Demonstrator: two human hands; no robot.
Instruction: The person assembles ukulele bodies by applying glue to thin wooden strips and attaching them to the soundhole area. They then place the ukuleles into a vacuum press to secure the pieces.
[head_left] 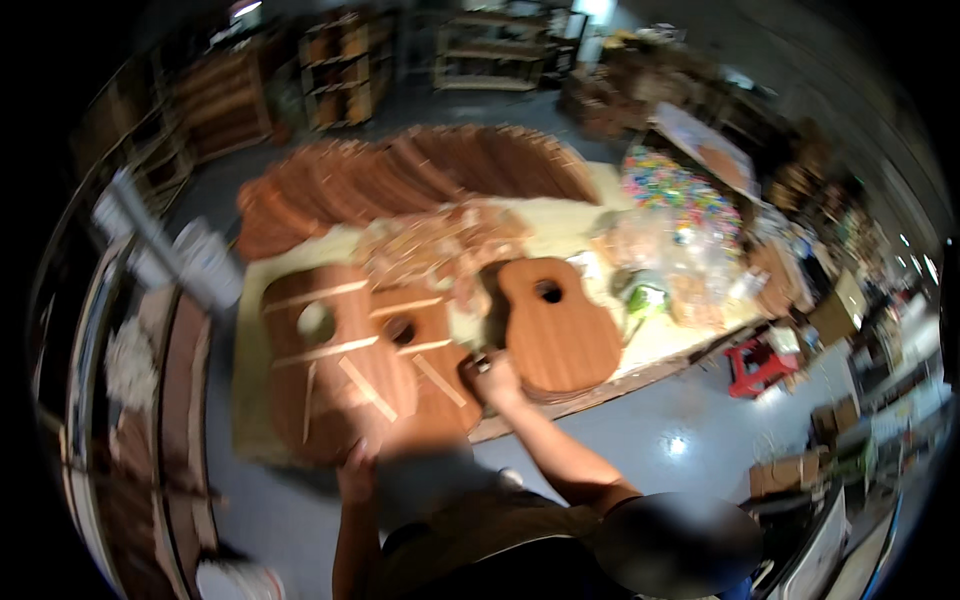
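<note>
A braced guitar soundboard, with a round hole and pale wooden strips across it, lies at the left of the table. My left hand grips its near edge. Partly under it, to the right, is a second braced guitar soundboard. My right hand is closed beside that board's right edge, on something small and dark that blur keeps me from making out. Right of this hand rests a stack of guitar-shaped boards; its top one has a round hole and shows no strips.
A long row of brown curved wooden pieces spans the back of the table. Wood offcuts lie before it. Plastic bags and many colourful small pieces sit at the right. A red stool stands on the floor.
</note>
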